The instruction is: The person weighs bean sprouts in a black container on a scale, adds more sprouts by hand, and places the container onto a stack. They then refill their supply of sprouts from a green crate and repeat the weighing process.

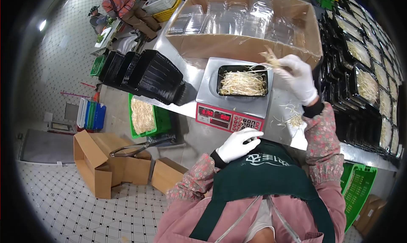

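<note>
On the table [281, 93], an open box [246, 47] was set beyond the scale [207, 86]. A tray [241, 96] filled with sprouts [241, 82] was borne on the scale. Near the scale's front edge the left hand [238, 146] was held, seemingly empty, contact not being clear. Well apart from it, beside the tray, a tuft [270, 61] was pinched by the right hand [298, 75]. Loose strands [294, 119] were scattered on the table. The portion was apparently being adjusted by weight; a check of the readout [207, 112] seemed called for before the tuft was added or kept out.
</note>
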Demonstrator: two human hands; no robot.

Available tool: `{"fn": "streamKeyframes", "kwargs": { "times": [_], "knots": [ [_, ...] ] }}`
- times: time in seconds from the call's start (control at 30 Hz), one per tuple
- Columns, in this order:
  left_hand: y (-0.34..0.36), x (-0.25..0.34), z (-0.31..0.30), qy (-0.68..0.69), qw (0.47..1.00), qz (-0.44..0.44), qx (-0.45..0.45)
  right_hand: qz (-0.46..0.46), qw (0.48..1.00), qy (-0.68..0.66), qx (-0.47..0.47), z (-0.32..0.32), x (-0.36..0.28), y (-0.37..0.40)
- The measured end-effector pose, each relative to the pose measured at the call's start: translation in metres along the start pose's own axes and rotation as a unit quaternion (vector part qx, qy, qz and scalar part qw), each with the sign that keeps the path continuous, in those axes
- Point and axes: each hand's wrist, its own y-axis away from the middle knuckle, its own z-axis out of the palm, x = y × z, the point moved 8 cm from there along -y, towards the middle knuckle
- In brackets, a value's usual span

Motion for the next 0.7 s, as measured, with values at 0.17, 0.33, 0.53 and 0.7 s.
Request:
{"fn": "streamKeyframes", "kwargs": {
  "times": [0.17, 0.33, 0.53, 0.7],
  "knots": [
    [0.006, 0.012, -0.073, -0.046, 0.979, 0.087, 0.181, -0.035, 0.951, 0.237, -0.196, 0.096, 0.055, 0.008],
    [0.002, -0.016, -0.146, -0.128, 0.943, 0.079, 0.298, 0.081, 0.956, 0.197, -0.202, 0.081, 0.071, 0.009],
    [-0.086, -0.005, -0.137, -0.267, 0.914, 0.185, 0.243, 0.028, 0.93, 0.307, -0.201, 0.139, 0.073, 0.019],
    [-0.114, -0.025, -0.116, -0.455, 0.851, 0.178, 0.191, 0.061, 0.923, 0.295, -0.239, 0.174, 0.079, 0.045]
  ]
}}
